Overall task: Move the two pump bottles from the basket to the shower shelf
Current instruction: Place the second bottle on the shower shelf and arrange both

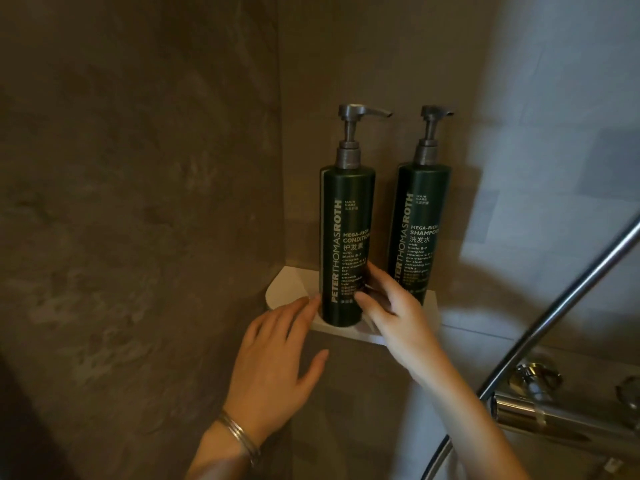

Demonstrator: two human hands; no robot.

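Two dark green pump bottles stand upright side by side on a white corner shower shelf (287, 289). The conditioner bottle (346, 237) is on the left, the shampoo bottle (422, 220) on the right. My right hand (394, 313) has thumb and fingers touching the lower right side of the conditioner bottle, in a loose hold. My left hand (277, 362), with bracelets on the wrist, is spread open just left of that bottle's base, fingertips at the shelf edge. The basket is out of view.
Brown stone-look walls meet in the corner behind the shelf. A chrome shower hose (568, 299) runs diagonally at the right, above a chrome mixer valve (540, 407). The right wall is lighter tile.
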